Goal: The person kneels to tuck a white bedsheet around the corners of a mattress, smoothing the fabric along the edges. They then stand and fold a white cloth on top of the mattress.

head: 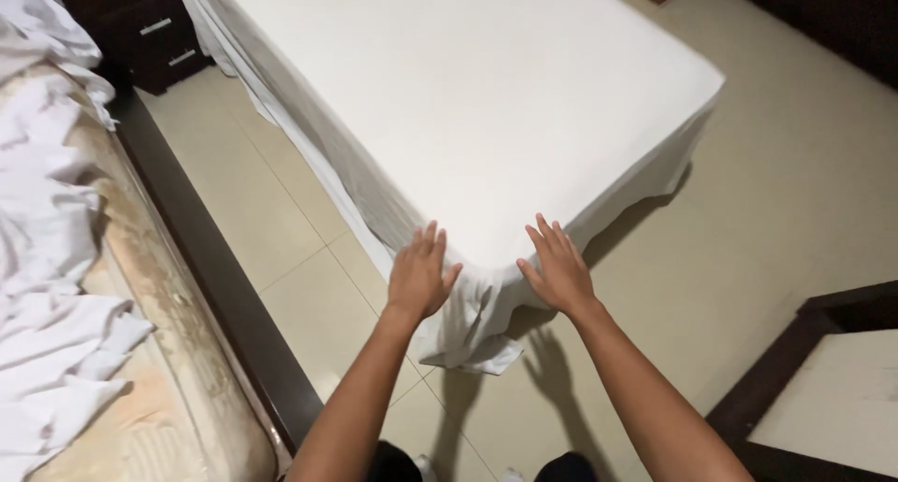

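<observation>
Sheet: white sheet [468, 98] lies smooth over the mattress top; its near corner [472, 328] hangs loose, untucked.
Left hand [418, 274]: flat, fingers spread, pressing that corner.
Right hand [559, 271]: the same, beside it.
Second bed [140, 351]: left of the sheet, stripped, linen crumpled.

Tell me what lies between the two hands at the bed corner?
In the head view, only draped white sheet lies between left hand and right hand.

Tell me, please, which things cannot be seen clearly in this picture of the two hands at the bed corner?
- Palms of the left hand and right hand: face away, onto the white sheet.
- Mattress corner under the hands: covered by the sheet's hanging folds.
- Far end of the bed: cut by the top edge.
- Second mattress, left: cut by the left edge, partly under crumpled linen.
</observation>
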